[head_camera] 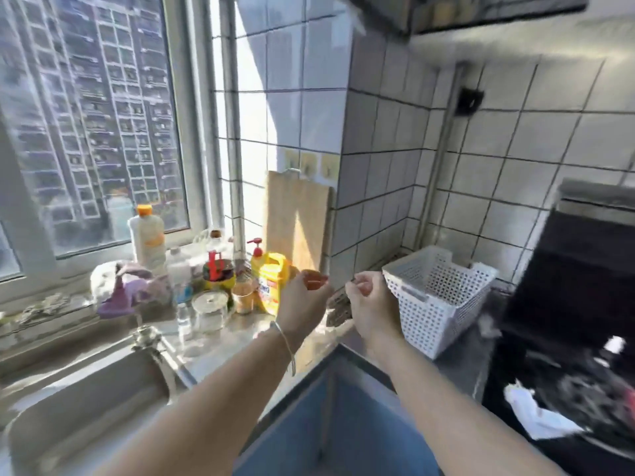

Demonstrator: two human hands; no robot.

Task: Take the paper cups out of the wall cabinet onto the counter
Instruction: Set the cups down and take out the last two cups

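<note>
Two curled hands [302,300] [369,304] beside one basket [443,304].

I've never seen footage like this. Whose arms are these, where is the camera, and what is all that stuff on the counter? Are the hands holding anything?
There is no machine: a person wears one camera on the head, looking down at their own arms. The left hand and right hand hover over a kitchen counter, fingers loosely curled; neither clearly holds anything. On the counter stand a white perforated basket, a yellow soap bottle and jars, with a cutting board against the tiles. A sink lies at left. No paper cups show.
</note>
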